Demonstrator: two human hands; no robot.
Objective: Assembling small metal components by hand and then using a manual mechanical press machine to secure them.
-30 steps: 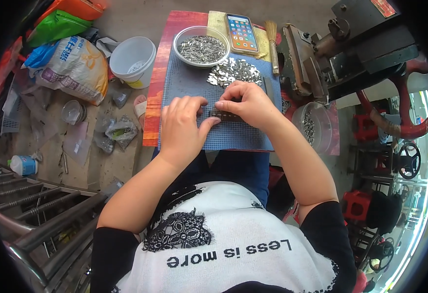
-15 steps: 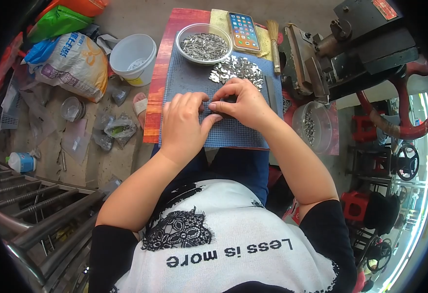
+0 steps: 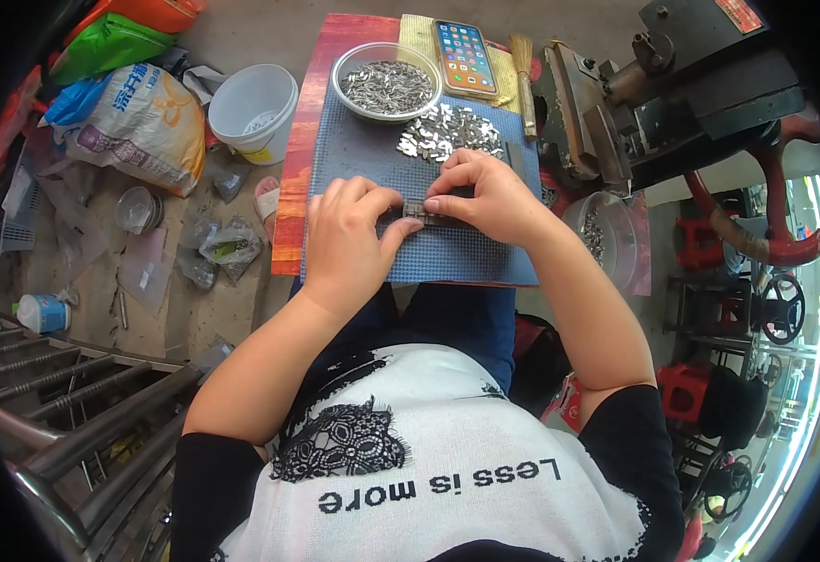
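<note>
Both hands are in at the middle of the blue mat [image 3: 485,258], and between them sits a short dark strip of metal pieces [image 3: 426,212] — its long axis runs left to right across the mat, lying flat, one end toward each hand. The left hand [image 3: 346,234] has thumb and forefinger pressed together on the strip's left end; the right hand [image 3: 489,197] pinches the right end, fingertips closed tight on it.

Room to move? Bare mat lies on the near side, right down to its front edge at the person's lap. On the far side it is tighter: a loose heap of small silvery pieces [image 3: 447,136] lies just beyond the right hand's knuckles, and past that a clear bowl [image 3: 386,84] of the same parts stands beside a phone [image 3: 464,56] and a small brush [image 3: 525,75]. To the right, the mat's edge runs close by a heavy dark press machine [image 3: 653,103]. To the left, the red board edge [image 3: 293,178] drops off to the floor, where a white bucket [image 3: 255,108] stands well apart
</note>
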